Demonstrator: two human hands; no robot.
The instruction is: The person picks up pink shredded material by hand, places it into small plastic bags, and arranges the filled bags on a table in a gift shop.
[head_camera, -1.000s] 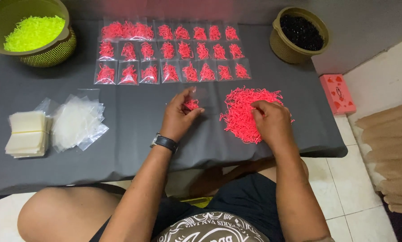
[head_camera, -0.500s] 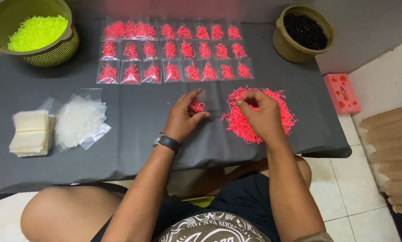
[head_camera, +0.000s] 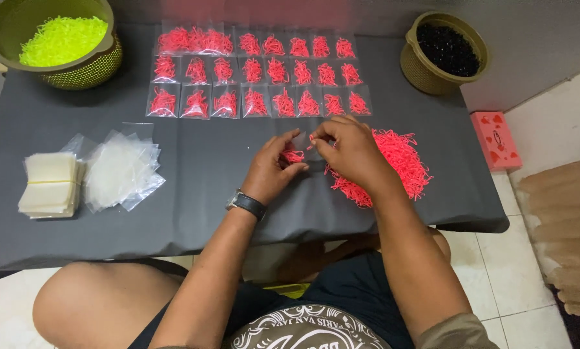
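Your left hand (head_camera: pixel 274 169) pinches a small clear bag (head_camera: pixel 294 154) with a few pink strands already inside, at the middle of the frame. Your right hand (head_camera: pixel 351 152) is closed on the bag's other edge, fingertips pressed together at its mouth; whether it also holds strands I cannot tell.

Done so far: three rows of filled bags (head_camera: pixel 258 74) lie flat in the upper middle of the frame, on the grey tabletop (head_camera: pixel 206 213). The two lower rows look full across, and the top row starts with a wider bag at its left end.

Left to do, by my judgement: a good deal. The loose pink pile (head_camera: pixel 400 165) just right of your hands is still large, partly under your right wrist. At the left of the frame, a loose heap of empty bags (head_camera: pixel 119 171) and a banded stack (head_camera: pixel 50 184) beside it wait unused. The green basket of yellow strands (head_camera: pixel 61 42) in the upper left and the pot of black pieces (head_camera: pixel 446 50) in the upper right look untouched. A pink box (head_camera: pixel 495 139) sits off the tabletop's right edge.
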